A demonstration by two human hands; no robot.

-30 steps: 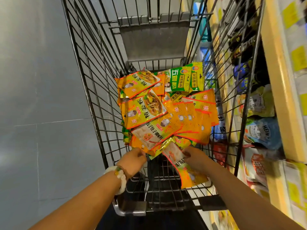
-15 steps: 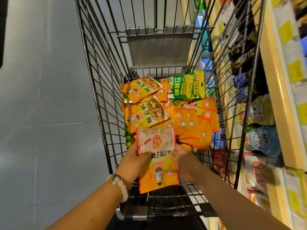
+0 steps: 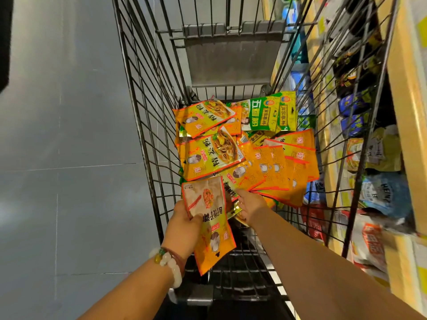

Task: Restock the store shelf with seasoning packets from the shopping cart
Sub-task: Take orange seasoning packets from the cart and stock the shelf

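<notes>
Shelf point(image 3: 406, 125) bag point(image 3: 381, 195) reads "HEINZ"; cart point(image 3: 147, 125) alongside.

Your shopping cart point(image 3: 147, 135): bare metal wire, dull grey, with a matt scuffed panel point(image 3: 233, 61) at the far end. Your seasoning packets point(image 3: 265, 167): glossy plastic film, orange and green, crinkled and catching glare. Floor point(image 3: 57, 146): smooth grey tiles, faint sheen. Your bracelet point(image 3: 169, 265): polished pale beads. Shelf edge point(image 3: 406, 93): smooth, matt yellow.
</notes>
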